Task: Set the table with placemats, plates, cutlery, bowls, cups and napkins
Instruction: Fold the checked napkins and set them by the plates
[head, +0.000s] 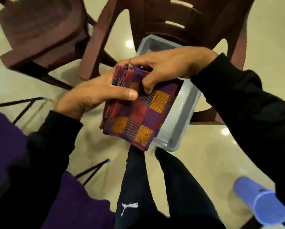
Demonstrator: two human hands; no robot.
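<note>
Folded checkered napkins (138,111) held mid-air above grey tub (176,123), frame centre. Left hand (92,98) clamped stack from 9 o'clock, thumb on top. Right hand (168,66) pinched top fold at 12 o'clock. Best: peel single napkin, keep stack squared.

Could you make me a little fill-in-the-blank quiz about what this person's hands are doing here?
1. Both hands grip a folded checked ____.
2. The left hand lays its ____ flat across the top of the napkins.
3. Below the napkins stands a grey plastic ____, under the right hand.
4. Behind the tub stands a dark brown plastic ____.

Missing words: stack of napkins; thumb; tub; chair
</note>
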